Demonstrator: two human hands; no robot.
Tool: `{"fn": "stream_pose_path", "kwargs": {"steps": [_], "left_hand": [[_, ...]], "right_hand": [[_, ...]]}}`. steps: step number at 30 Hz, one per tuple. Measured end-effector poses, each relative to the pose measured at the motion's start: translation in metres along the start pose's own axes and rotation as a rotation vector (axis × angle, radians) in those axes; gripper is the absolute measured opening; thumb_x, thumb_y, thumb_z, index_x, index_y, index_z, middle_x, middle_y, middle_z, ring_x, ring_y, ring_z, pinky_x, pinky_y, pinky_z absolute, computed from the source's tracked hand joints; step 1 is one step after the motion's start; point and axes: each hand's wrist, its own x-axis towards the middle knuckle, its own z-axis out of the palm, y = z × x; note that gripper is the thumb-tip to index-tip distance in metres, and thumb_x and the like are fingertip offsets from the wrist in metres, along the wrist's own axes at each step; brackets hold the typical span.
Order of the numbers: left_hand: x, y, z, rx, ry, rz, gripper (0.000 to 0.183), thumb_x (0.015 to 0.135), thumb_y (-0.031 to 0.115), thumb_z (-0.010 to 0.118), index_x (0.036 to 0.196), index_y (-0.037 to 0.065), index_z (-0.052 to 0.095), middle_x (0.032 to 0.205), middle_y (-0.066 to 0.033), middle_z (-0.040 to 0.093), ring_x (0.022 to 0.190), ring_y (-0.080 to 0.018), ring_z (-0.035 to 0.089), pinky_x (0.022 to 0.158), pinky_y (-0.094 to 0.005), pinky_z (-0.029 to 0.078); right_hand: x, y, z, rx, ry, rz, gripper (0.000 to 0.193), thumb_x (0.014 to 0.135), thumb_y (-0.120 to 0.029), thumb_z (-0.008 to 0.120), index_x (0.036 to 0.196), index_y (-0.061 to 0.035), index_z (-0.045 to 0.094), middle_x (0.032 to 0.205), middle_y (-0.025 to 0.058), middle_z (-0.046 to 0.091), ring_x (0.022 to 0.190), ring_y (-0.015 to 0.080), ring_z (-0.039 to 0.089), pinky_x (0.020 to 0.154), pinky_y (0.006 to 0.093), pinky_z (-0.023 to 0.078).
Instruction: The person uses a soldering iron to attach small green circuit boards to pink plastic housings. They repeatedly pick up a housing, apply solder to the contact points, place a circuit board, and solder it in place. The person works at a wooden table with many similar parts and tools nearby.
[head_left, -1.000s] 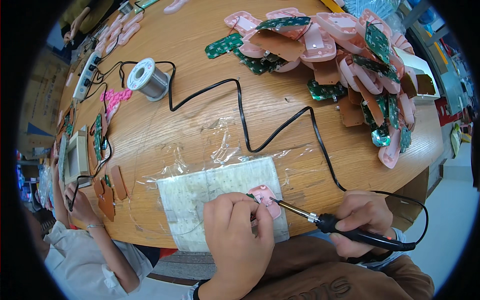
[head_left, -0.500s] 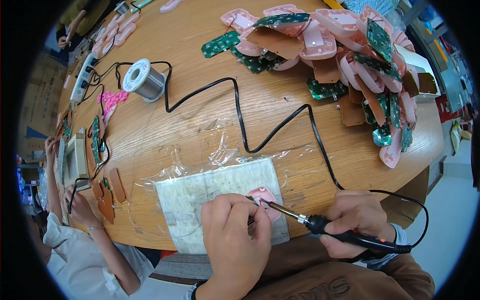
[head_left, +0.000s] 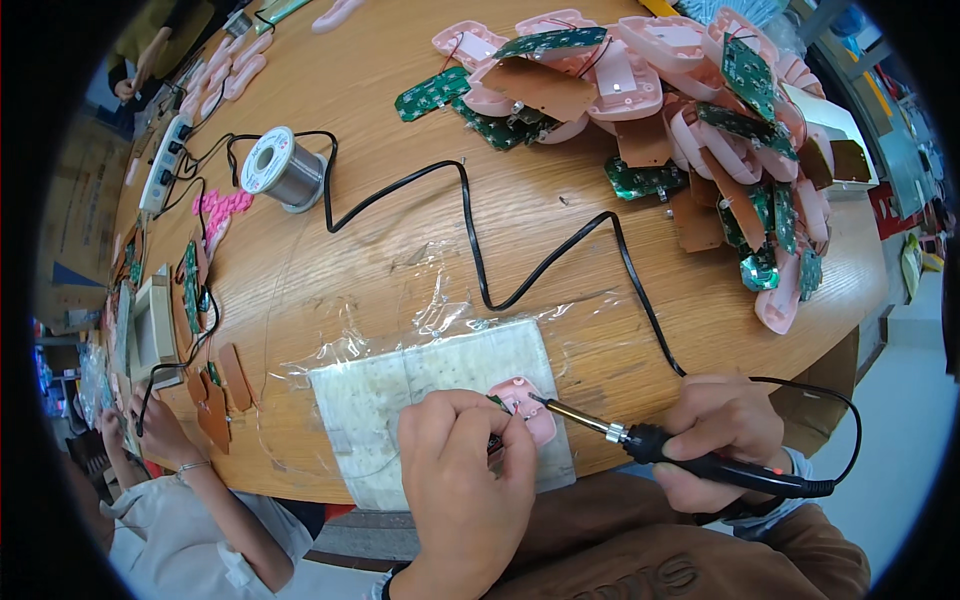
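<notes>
My left hand (head_left: 462,475) is closed in a pinch over the near part of a white mat. A green circuit board (head_left: 498,402) pokes out beyond its fingers; most of the board is hidden by them. Right beside these fingertips lies a pink plastic shell (head_left: 541,424), open side up, partly covered by the hand. My right hand (head_left: 728,440) grips a black-handled soldering iron (head_left: 588,420). Its metal tip points left, over the shell's right side; whether it touches anything cannot be made out.
The mat (head_left: 370,400) has clear film along its far edge. A black cord (head_left: 470,215) snakes across the table to a power strip (head_left: 165,165). A solder spool (head_left: 295,175) stands far left. Pink shells (head_left: 625,85) and boards heap far right. A co-worker's hand (head_left: 165,430) is at left.
The soldering iron's tip has drawn slightly right, away from my left fingertips. My left hand keeps its pinch. At the left, the co-worker's raised hand has come down.
</notes>
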Motion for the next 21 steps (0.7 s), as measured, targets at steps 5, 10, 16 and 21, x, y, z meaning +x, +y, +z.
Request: {"fn": "stream_pose_path", "kwargs": {"steps": [5, 10, 16, 21], "left_hand": [[-0.0009, 0.0000, -0.0006, 0.010, -0.007, -0.005, 0.020, 0.067, -0.004, 0.072, 0.074, 0.006, 0.056, 0.085, -0.0060, 0.057, 0.078, -0.0265, 0.050, 0.067, -0.0364, 0.041], [0.0002, 0.0012, -0.0003, 0.031, -0.011, -0.002, 0.020, 0.067, -0.004, 0.072, 0.073, 0.006, 0.056, 0.084, -0.0058, 0.056, 0.078, -0.0263, 0.050, 0.067, -0.0359, 0.041], [0.0004, 0.0010, -0.0006, 0.024, -0.006, -0.007, 0.020, 0.066, -0.005, 0.072, 0.072, 0.006, 0.056, 0.083, -0.0062, 0.057, 0.076, -0.0266, 0.050, 0.066, -0.0364, 0.041], [0.0009, 0.0014, -0.0006, 0.027, -0.009, -0.006, 0.019, 0.067, -0.004, 0.071, 0.072, 0.006, 0.057, 0.083, -0.0064, 0.057, 0.077, -0.0270, 0.051, 0.067, -0.0364, 0.042]], "right_hand": [[-0.0002, 0.0020, 0.0059, 0.022, -0.032, -0.001, 0.021, 0.065, -0.001, 0.076, 0.080, -0.0040, 0.061, 0.064, 0.0083, 0.057, 0.050, 0.0220, 0.055, 0.045, 0.0296, 0.041], [-0.0006, 0.0070, 0.0072, -0.011, -0.074, -0.045, 0.027, 0.070, -0.007, 0.075, 0.089, -0.0082, 0.056, 0.062, 0.0062, 0.056, 0.046, 0.0175, 0.049, 0.041, 0.0305, 0.035], [-0.0040, 0.0090, 0.0025, 0.022, 0.019, -0.055, 0.026, 0.071, -0.007, 0.074, 0.089, -0.0069, 0.055, 0.061, 0.0067, 0.055, 0.046, 0.0166, 0.049, 0.041, 0.0295, 0.034], [-0.0060, 0.0097, 0.0018, 0.024, 0.027, -0.068, 0.027, 0.069, -0.005, 0.075, 0.087, -0.0048, 0.056, 0.062, 0.0068, 0.055, 0.046, 0.0175, 0.049, 0.041, 0.0291, 0.034]]}}
